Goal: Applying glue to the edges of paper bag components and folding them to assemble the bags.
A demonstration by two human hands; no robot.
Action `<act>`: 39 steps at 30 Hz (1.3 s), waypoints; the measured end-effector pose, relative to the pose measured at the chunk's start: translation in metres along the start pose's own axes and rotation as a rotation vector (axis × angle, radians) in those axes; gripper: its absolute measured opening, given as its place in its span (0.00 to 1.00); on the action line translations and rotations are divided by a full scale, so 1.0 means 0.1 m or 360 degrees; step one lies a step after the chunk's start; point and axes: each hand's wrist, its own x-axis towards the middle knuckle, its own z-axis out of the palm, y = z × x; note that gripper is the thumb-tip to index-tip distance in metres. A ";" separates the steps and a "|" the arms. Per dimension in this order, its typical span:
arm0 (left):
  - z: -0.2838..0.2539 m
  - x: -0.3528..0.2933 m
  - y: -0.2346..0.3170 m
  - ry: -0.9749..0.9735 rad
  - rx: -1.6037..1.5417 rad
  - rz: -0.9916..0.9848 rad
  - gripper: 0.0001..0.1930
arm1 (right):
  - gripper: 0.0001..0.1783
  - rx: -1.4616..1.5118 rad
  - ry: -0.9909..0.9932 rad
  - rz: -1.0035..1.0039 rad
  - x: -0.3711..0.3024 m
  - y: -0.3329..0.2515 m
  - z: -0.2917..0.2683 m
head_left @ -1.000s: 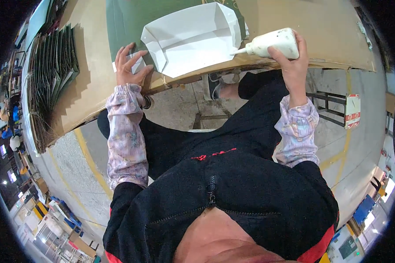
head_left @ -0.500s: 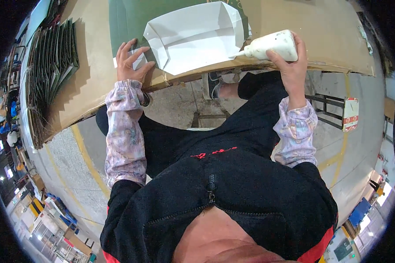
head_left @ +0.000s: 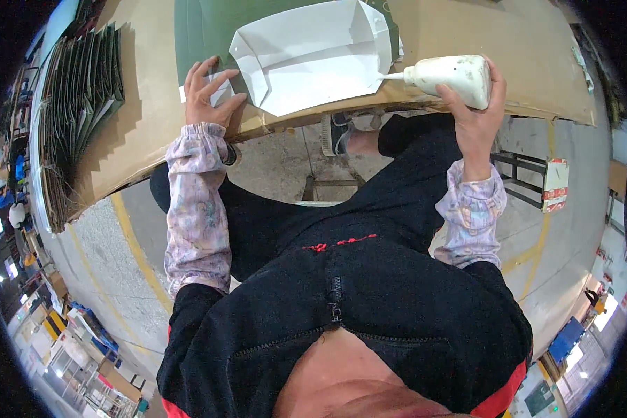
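A white folded paper piece (head_left: 320, 73) with raised side flaps lies at the table's near edge, over a dark green sheet (head_left: 205, 35). My left hand (head_left: 205, 94) rests at its left side on the green sheet, fingers spread and holding nothing. In my right hand (head_left: 477, 115) is a white squeeze bottle (head_left: 449, 76), lying nearly level with its thin nozzle pointing left. The nozzle tip is at the right near corner of the white paper; whether it touches cannot be made out.
A stack of folded dark green pieces (head_left: 83, 108) stands at the table's left end. The brown cardboard-covered table (head_left: 508, 28) stretches away to the right. Below its edge are my legs and a dark metal frame stool (head_left: 519, 174) at the right.
My right hand has moved the squeeze bottle a little to the right, and its nozzle has shifted up along the paper's right edge. My left hand has hardly moved.
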 end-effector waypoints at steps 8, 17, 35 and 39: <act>0.00 0.00 -0.01 0.0019 -0.0018 0.0009 0.25 | 0.41 -0.0134 0.0005 -0.0081 -0.02 0.02 0.00; -0.01 -0.01 0.01 0.0036 -0.0014 -0.0016 0.25 | 0.41 -0.0105 -0.0015 -0.0046 -0.08 0.07 0.02; -0.01 -0.02 -0.02 0.0038 -0.0029 -0.0012 0.24 | 0.36 0.0100 0.0139 0.0027 0.04 0.19 -0.19; 0.02 0.01 -0.03 0.0028 0.0013 0.0063 0.24 | 0.27 0.0612 0.0337 0.0385 0.53 0.13 -0.67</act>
